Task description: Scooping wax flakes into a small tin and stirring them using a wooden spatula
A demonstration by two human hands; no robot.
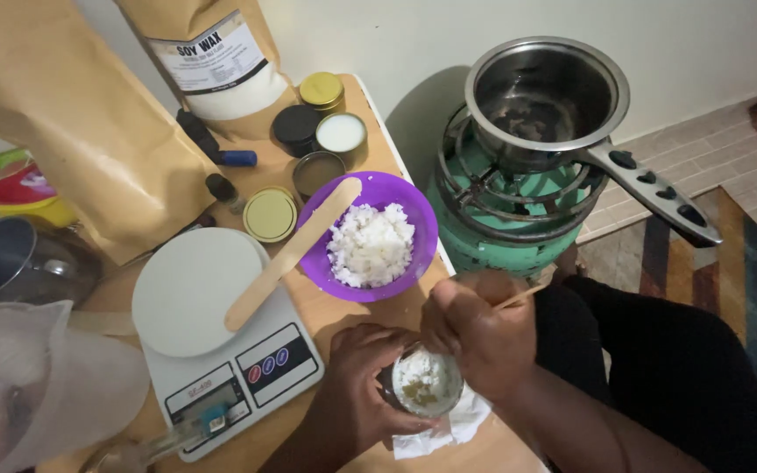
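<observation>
**Small tin worked at the near edge of the table**

Risk first: the small round tin (427,383) sits right at the near edge of the wooden table (378,315), on a crumpled white tissue (449,431) that partly overhangs. A hard scrape could, I judge, tip it off or flick white residue onto the dark trousers (659,350) just beside. The purple bowl (422,223) of white wax flakes (371,245) stands just behind the hands at the right edge; a lifted elbow might nudge it. The flat wooden stirrer (295,254) bridges bowl and white kitchen scale (221,350), loosely balanced, so it may slip.

Left hand (357,385): fingers curled round the tin's side, steadying it, palm against the table.

Right hand (475,337): closed in a fist over the tin, pinching a thin wooden stick (523,296) whose end pokes out to the right; its tip is hidden.

Beyond the table's right edge, a steel saucepan (545,96) rests on a green gas burner (501,219). Lidded tins (321,131) cluster at the far edge, below a brown paper bag (212,52)
</observation>
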